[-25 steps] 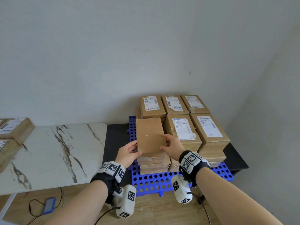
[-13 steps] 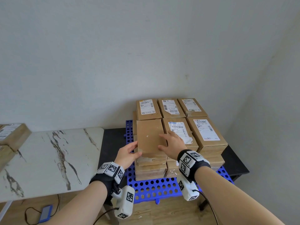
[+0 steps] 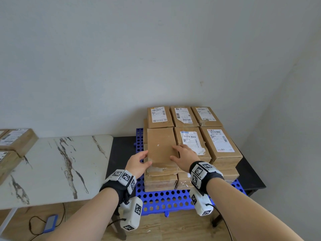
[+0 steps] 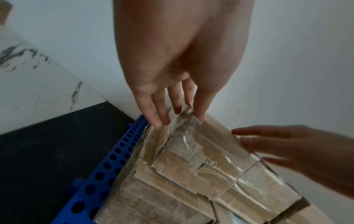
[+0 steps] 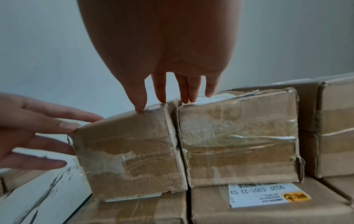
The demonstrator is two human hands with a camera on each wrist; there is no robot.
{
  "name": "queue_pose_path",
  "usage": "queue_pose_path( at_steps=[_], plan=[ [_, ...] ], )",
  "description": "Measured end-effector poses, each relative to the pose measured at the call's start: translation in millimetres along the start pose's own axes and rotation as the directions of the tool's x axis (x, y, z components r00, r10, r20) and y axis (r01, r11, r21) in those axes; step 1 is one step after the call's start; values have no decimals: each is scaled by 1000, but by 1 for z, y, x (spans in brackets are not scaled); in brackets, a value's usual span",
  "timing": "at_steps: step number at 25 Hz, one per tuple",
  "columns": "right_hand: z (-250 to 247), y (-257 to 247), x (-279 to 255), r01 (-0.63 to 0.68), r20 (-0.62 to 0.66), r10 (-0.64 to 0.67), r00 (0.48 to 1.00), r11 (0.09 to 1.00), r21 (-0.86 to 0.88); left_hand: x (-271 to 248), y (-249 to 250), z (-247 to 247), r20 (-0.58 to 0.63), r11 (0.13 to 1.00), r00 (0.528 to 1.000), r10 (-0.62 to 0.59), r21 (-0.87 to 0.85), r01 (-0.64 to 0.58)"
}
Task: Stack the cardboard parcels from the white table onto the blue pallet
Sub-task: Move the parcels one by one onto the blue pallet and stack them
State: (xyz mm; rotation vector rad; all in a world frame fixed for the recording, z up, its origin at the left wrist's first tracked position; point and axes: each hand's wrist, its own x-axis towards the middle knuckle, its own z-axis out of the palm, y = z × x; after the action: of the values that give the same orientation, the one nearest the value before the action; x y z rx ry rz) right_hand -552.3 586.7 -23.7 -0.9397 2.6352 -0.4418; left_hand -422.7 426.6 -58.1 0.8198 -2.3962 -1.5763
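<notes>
A plain cardboard parcel (image 3: 160, 146) lies flat on top of the front left stack on the blue pallet (image 3: 165, 200), tight against a labelled parcel (image 3: 191, 141) to its right. My left hand (image 3: 138, 162) touches the plain parcel's near left corner with straight fingers (image 4: 162, 115). My right hand (image 3: 184, 154) rests flat across the seam between the two parcel tops, fingers (image 5: 141, 104) straight. In the right wrist view the parcel's taped near face (image 5: 130, 151) shows, with the left hand (image 5: 38, 128) at its left side. Neither hand grips anything.
Several more labelled parcels fill the pallet in stacked rows up to the back wall. The pallet sits on a black table (image 3: 121, 150). The white marble table (image 3: 52, 167) stands to the left with two parcels (image 3: 17, 140) at its far left. A blue device (image 3: 50, 223) lies on the floor.
The plain parcel has come down flat onto the front left stack, flush with its neighbour. My right hand has slid from the parcel's right edge onto its top. The left hand stays at the corner.
</notes>
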Motion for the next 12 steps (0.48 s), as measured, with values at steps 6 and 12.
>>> queue_pose_path(
  at_steps=[6,12],
  plan=[
    [4,-40,-13,151,-143,-215,966,919,-364,-25,5,-38,-226,831,971,83,553,58],
    [41,-139,-40,224,-160,-315,936,878,-422,-81,-34,-115,-159,569,964,213,822,10]
  ],
)
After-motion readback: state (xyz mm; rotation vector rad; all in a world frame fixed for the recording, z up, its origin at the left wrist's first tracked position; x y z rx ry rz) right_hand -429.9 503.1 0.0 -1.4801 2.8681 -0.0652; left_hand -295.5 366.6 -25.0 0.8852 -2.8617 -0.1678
